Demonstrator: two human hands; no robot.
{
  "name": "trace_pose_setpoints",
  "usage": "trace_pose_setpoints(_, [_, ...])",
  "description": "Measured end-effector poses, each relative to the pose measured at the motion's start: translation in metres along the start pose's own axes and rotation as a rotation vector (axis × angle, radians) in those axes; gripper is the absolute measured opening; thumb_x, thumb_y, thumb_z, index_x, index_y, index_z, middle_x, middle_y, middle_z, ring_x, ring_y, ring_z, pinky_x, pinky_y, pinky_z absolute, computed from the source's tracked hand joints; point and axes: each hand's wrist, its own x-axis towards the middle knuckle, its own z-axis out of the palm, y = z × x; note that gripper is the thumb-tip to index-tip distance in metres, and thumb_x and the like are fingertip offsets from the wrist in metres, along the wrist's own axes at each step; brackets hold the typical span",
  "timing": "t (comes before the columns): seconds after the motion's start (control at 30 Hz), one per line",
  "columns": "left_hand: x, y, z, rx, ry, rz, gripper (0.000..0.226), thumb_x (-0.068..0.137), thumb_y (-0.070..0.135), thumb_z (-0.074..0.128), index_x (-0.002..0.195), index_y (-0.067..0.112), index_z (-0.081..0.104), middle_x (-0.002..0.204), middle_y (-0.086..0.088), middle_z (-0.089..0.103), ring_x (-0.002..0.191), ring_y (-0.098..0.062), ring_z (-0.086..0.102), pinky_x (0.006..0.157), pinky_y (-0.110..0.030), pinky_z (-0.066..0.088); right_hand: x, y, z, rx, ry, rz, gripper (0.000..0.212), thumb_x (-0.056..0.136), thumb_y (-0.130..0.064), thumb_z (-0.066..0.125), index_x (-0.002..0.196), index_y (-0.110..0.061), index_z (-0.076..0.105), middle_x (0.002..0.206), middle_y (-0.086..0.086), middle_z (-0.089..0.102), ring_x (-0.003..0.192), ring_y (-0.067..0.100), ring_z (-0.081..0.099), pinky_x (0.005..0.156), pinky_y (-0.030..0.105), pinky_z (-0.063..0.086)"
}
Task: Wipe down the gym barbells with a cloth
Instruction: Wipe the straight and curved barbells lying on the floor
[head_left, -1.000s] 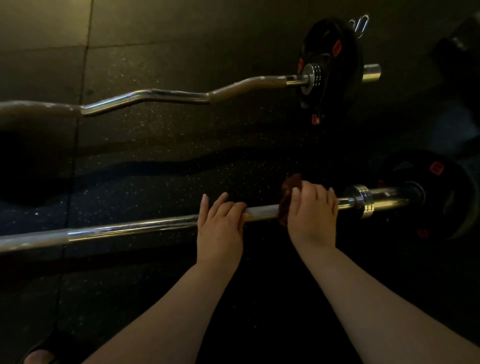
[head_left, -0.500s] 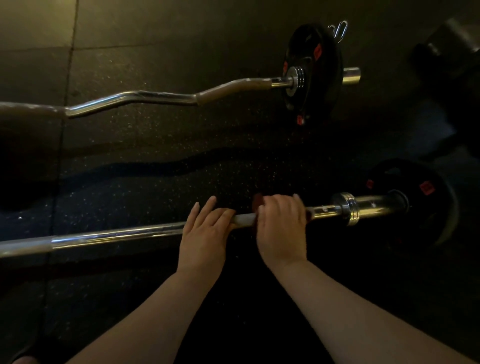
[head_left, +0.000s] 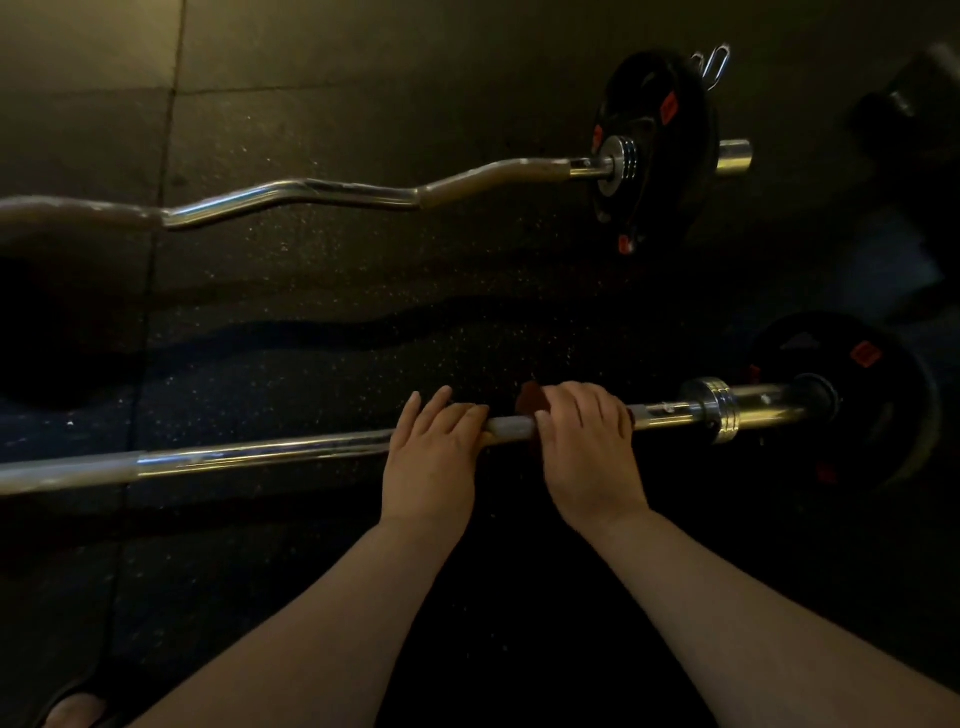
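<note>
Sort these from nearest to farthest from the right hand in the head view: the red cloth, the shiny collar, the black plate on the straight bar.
1. Red cloth: gripped under the right hand.
2. Shiny collar: to its right along the straight bar.
3. Black plate: at the bar's far right end.

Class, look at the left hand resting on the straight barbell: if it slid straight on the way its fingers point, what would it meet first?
Probably only bare floor at first; beyond that, the left hand would reach the curl bar, though depth is unclear.
</note>
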Motion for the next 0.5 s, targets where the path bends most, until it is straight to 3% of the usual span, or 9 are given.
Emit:
trace_pose_setpoints(0.07, [0.002,0.0,-0.001,-0.027,0.021,-0.003,0.044,0.106,0.027,0.046,0.15,0.029,0.044,0.153,0.006,0.048,0.153,-0.014,0.022,0.124,-0.032,-0.01,0.009,0.018,-0.007,0.01,-0.061,0.082,0.041,0.104,-0.034,0.032,0.128,-0.012,0.058,0.127,0.008,0.059,0.122,0.028,0.054,0.109,0.047,0.042])
trace_pose_setpoints(0.17, [0.007,-0.002,0.0,-0.037,0.034,0.005,0.043,0.106,0.027,0.046,0.149,0.027,0.047,0.149,0.004,0.052,0.151,-0.015,0.028,0.125,-0.033,-0.008,0.022,0.028,-0.007,0.044,-0.017,0.309,0.044,0.104,-0.035,0.028,0.129,-0.012,0.056,0.13,0.008,0.056,0.127,0.027,0.048,0.113,0.046,0.037])
trace_pose_setpoints(0.33, [0.017,-0.002,-0.001,0.025,0.055,-0.031,0.045,0.104,0.031,0.049,0.149,0.028,0.046,0.152,0.005,0.05,0.152,-0.012,0.026,0.123,-0.034,-0.013,0.01,-0.028,0.006,-0.037,-0.043,0.05,0.035,0.099,-0.024,0.048,0.13,-0.012,0.058,0.132,0.008,0.057,0.129,0.029,0.049,0.115,0.047,0.038])
trace_pose_setpoints(0.4, [0.019,-0.003,0.0,0.019,0.048,-0.021,0.046,0.104,0.03,0.05,0.149,0.026,0.047,0.152,0.005,0.05,0.151,-0.013,0.027,0.123,-0.034,-0.013,0.013,-0.028,0.003,0.0,-0.048,-0.028,0.036,0.099,-0.025,0.047,0.131,-0.013,0.057,0.132,0.009,0.058,0.128,0.029,0.051,0.113,0.047,0.04])
trace_pose_setpoints(0.5, [0.021,-0.004,0.0,-0.003,0.063,0.001,0.039,0.103,0.027,0.053,0.142,0.024,0.055,0.14,0.0,0.061,0.143,-0.018,0.042,0.126,-0.036,-0.005,0.024,-0.002,-0.001,0.046,-0.029,0.128,0.038,0.103,-0.031,0.037,0.129,-0.011,0.057,0.129,0.01,0.058,0.125,0.03,0.052,0.11,0.047,0.041])
